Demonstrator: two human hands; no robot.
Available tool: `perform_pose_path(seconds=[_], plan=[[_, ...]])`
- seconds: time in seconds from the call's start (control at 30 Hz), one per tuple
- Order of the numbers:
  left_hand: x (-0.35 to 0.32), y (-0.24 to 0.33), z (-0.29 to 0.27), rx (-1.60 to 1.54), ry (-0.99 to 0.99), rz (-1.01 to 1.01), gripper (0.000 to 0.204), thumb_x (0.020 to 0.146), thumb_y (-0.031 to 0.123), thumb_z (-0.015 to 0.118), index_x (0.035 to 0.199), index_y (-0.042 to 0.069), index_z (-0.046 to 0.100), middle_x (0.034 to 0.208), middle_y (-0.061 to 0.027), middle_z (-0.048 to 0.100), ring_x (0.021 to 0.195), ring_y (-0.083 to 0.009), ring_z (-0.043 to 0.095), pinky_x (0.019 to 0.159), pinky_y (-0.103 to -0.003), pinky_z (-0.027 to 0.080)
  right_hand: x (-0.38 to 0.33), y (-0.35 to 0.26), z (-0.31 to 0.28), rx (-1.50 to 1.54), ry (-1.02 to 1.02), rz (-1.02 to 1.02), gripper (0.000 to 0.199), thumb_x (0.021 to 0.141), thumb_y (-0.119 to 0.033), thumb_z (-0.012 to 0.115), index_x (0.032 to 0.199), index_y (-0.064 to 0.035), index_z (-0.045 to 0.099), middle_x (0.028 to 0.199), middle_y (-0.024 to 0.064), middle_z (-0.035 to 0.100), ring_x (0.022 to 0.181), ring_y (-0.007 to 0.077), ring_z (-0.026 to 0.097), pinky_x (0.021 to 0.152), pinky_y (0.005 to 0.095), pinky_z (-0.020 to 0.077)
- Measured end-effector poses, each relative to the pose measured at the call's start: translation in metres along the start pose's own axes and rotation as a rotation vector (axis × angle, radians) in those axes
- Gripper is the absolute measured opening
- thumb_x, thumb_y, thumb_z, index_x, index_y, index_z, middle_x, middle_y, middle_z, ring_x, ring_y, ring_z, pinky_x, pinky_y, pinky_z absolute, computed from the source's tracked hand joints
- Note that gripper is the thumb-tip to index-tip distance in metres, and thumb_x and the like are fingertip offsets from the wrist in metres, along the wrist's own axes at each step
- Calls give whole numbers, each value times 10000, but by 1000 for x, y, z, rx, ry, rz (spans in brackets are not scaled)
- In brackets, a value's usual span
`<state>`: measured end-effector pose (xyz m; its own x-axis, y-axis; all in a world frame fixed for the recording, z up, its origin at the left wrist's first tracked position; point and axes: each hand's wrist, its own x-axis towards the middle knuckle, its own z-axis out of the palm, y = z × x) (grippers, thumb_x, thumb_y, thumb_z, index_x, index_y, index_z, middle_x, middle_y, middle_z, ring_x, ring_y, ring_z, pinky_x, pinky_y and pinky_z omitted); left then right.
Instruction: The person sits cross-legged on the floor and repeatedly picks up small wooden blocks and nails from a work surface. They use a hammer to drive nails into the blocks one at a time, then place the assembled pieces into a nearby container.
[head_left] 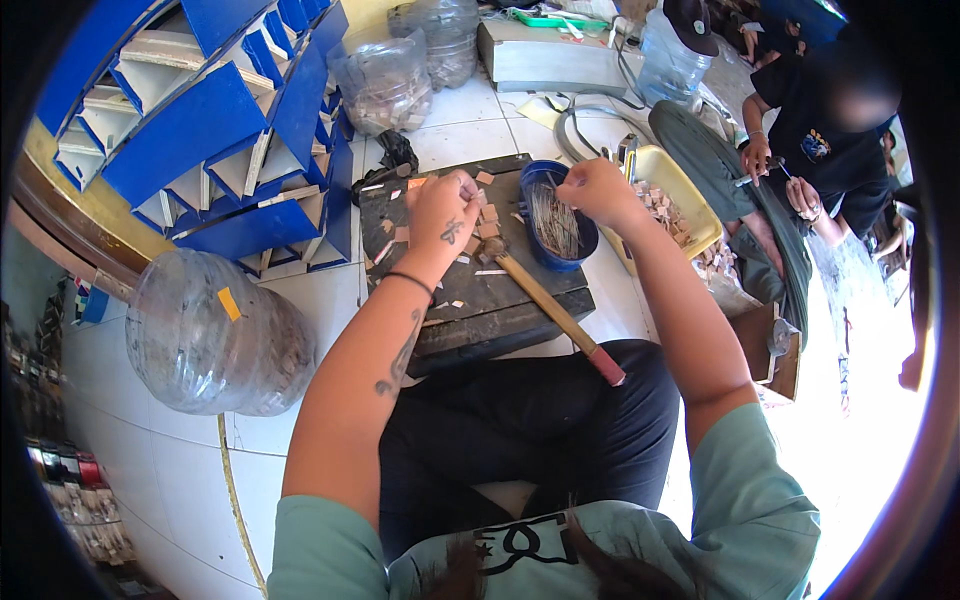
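My left hand [445, 208] is closed above a dark block [450, 345], fingers pinched together; what they hold is hidden. Small tan squares [488, 213] and white scraps lie scattered on the block around it. My right hand [600, 193] is at the rim of a blue bowl [583, 252], its fingertips closed in a pinch; I cannot make out what is in them. Many thin, grey, wire-like sticks [553, 222] fill the bowl. A hammer [545, 302] lies across the block, its wooden handle, red at the end, reaching toward my right knee.
A yellow basin [708, 215] of tan pieces stands right of the bowl. Another person [835, 130] sits beyond it, holding a small tool. Blue shelving [215, 110] rises at the left. Clear plastic containers [215, 335] stand on the white tiles.
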<state>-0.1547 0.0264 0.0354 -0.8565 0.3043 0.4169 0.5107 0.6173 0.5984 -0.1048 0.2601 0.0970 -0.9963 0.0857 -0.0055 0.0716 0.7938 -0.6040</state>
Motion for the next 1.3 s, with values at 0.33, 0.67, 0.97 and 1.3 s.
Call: perform_pose_path(seconds=[0.33,0.67,0.97,1.3], plan=[[-133,40,-37,-171,28,57,144,764,91,714,901,105,672,820,-8,642,873,-228,596,944,-380,382,-90,-6,25,967,-260,-50,258,853,-12,614,1108,15,635,868,83,680,746,116,627,696,248,525],[-151,32,-31,-100,20,144,123,749,94,731,846,99,656,824,-14,652,891,-232,592,961,-394,373,-123,-32,99,822,-47,-57,124,893,-91,680,975,2,669,811,9,658,742,49,585,640,209,482],[-152,34,-26,-129,50,155,119,780,107,694,895,110,664,779,-20,612,869,-230,573,911,-395,379,-127,-30,106,842,25,-65,77,895,-42,659,956,3,642,788,11,643,727,55,589,626,208,481],[-150,38,-28,-549,15,-82,137,813,24,697,939,34,645,833,-82,661,821,-204,657,800,-316,499,-134,-28,102,926,38,-55,95,912,-42,649,982,12,614,820,20,658,735,66,611,671,213,493]])
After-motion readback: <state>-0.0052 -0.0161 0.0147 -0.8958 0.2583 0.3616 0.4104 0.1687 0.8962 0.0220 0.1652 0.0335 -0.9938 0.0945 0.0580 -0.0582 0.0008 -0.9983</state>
